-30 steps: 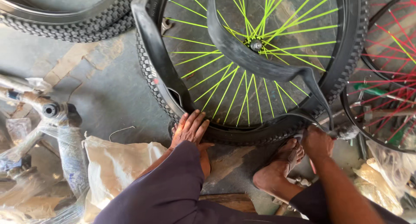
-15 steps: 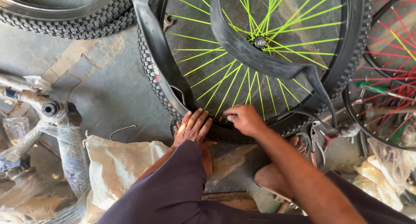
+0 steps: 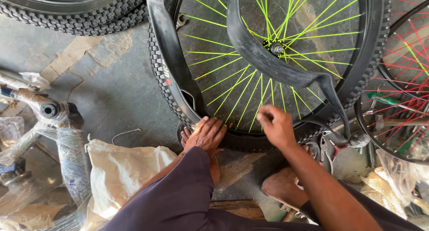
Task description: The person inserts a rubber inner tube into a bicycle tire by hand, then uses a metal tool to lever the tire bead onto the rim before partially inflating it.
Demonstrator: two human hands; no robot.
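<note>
A bicycle wheel with yellow-green spokes [image 3: 232, 92] lies flat on the ground, its knobbly black tyre [image 3: 377, 57] partly off the rim. A limp black inner tube [image 3: 263, 66] drapes across the hub [image 3: 277, 48] and loops out at the left. My right hand [image 3: 275, 124] hovers at the near inner edge of the tyre, fingers curled together; what they pinch is hidden. My bare left foot [image 3: 208, 135] presses down on the tyre's near edge. My left hand is out of view.
A red-spoked wheel [image 3: 404, 79] lies at the right, another knobbly tyre [image 3: 80, 14] at top left. A white sack [image 3: 120, 173] and a plastic-wrapped bike frame [image 3: 58, 124] sit at the left. Small tools [image 3: 326, 146] lie by my right foot [image 3: 279, 186].
My right hand rose from beside my right foot to the tyre's near edge, then shifted a little right along it. My left foot stayed on the tyre.
</note>
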